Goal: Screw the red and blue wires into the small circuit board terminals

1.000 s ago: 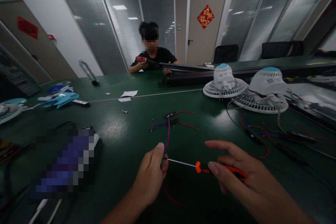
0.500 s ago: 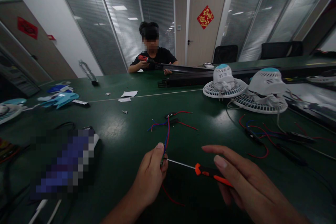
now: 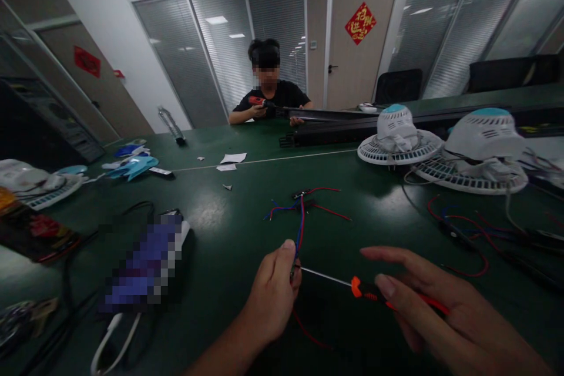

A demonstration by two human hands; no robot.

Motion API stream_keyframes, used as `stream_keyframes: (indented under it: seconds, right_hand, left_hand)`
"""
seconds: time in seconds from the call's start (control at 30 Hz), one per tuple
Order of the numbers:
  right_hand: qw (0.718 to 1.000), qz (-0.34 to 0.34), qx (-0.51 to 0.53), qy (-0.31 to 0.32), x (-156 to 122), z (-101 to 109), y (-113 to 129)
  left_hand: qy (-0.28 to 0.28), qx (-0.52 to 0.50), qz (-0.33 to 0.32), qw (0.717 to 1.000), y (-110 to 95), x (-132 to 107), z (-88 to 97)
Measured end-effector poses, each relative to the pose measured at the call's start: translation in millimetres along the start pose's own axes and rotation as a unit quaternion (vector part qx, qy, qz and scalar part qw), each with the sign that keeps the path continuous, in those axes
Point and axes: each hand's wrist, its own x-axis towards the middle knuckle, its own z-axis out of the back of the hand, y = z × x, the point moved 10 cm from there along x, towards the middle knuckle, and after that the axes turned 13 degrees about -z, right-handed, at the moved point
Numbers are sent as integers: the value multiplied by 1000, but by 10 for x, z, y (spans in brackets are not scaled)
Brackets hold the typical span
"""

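Observation:
My left hand [image 3: 275,291] pinches a small circuit board [image 3: 294,268], mostly hidden by the fingers. Red and blue wires [image 3: 301,224] rise from it, and a red wire [image 3: 308,332] hangs below. The shaft of a screwdriver [image 3: 356,286] with an orange and black handle reaches the board from the right. My right hand [image 3: 445,311] holds that handle between the thumb and the lower fingers, index finger stretched out above it. Beyond my left hand, more small modules [image 3: 304,204] with red and blue leads lie on the green table [image 3: 247,229].
Two white fan heads [image 3: 482,135] stand face down at the right, near loose wired modules [image 3: 453,232]. At left lie a blurred-out purple device [image 3: 143,264] and a bottle [image 3: 35,226]. Across the table a person [image 3: 273,94] holds a red drill [image 3: 259,101] against a long black bar [image 3: 326,114].
The view has turned left, so the whole scene sits further right. Both hands keep nearly the same places relative to each other, with the screwdriver tip still at the board.

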Motion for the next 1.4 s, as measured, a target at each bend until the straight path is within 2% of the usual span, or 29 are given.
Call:
stream_keyframes:
  seconds: [0.3, 0.5, 0.73, 1.0, 1.4]
  right_hand:
    - [1000, 5, 14, 2, -5, 23, 156]
    - [999, 9, 30, 8, -41, 8, 123]
    - [999, -6, 44, 30, -39, -27, 118]
    - [999, -15, 31, 27, -57, -24, 100]
    - [999, 18, 29, -16, -51, 72, 198]
  left_hand:
    - [-5, 2, 5, 1000, 40, -14, 26]
    - [5, 12, -12, 1000, 0, 2, 20]
    - [-10, 18, 5, 1000, -33, -15, 31]
    - [-16, 25, 10, 1000, -38, -32, 43]
    - [-15, 13, 0, 1000, -25, -20, 40]
